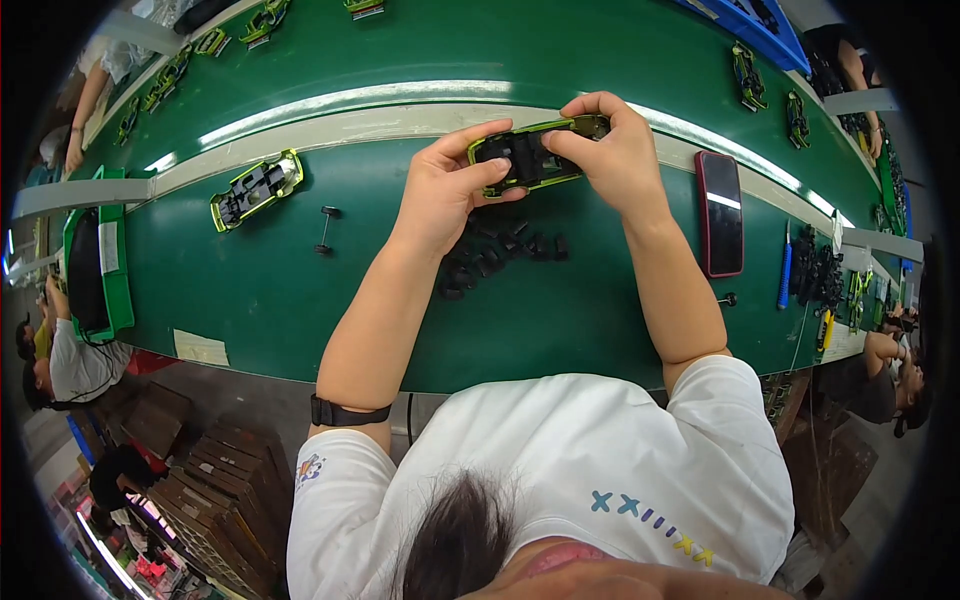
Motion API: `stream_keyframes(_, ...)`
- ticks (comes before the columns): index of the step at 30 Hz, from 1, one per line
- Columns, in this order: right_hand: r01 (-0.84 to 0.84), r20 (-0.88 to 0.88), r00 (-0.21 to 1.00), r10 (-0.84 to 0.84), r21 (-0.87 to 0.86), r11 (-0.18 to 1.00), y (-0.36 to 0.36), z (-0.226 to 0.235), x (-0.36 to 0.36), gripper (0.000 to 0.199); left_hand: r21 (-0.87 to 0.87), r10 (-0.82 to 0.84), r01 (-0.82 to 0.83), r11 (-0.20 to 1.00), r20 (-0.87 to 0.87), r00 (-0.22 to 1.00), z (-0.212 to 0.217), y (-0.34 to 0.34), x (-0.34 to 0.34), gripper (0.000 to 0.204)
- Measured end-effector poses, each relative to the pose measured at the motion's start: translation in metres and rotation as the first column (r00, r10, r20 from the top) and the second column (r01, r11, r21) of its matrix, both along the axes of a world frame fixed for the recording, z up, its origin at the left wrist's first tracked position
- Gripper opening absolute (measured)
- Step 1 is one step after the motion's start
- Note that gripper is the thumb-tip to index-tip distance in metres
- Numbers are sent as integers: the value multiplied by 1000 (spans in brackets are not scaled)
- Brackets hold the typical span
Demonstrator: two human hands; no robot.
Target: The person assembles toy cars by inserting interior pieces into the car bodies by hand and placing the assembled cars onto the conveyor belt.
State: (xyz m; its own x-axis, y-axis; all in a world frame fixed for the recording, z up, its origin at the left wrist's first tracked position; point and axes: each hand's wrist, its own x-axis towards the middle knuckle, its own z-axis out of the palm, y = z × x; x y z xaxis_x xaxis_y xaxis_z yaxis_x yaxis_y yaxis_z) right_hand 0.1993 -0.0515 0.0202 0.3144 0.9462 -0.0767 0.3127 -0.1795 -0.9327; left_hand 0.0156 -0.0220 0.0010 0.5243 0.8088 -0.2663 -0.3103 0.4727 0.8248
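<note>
Above the pile of small black parts (500, 250) on the green worktop (300, 290), both hands are gripping a green-and-black toy car chassis (528, 155): the left hand (445, 190) is clasping its near end, the right hand (615, 150) its far end. Left of the pile, a loose axle (325, 229) and a second chassis (256, 189) are lying. Holding the chassis level and pressing evenly with both thumbs would probably be serving best.
</note>
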Motion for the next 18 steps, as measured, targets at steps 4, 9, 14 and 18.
stream_keyframes(4,0,2,1000,0,22,1000,0,0,-1,35,3,0,0,1000,1,1000,1,1,-1,38)
stream_keyframes(9,-71,-88,993,76,54,996,2,2,4,37,-4,27,-27,1000,26,999,2,3,-2,37)
stream_keyframes(14,-239,-182,951,249,75,968,3,6,17,37,-35,44,-43,998,40,998,0,3,-1,37)
stream_keyframes(18,-234,-119,963,242,79,969,3,2,16,40,-43,22,-21,999,19,1000,-4,5,-3,40)
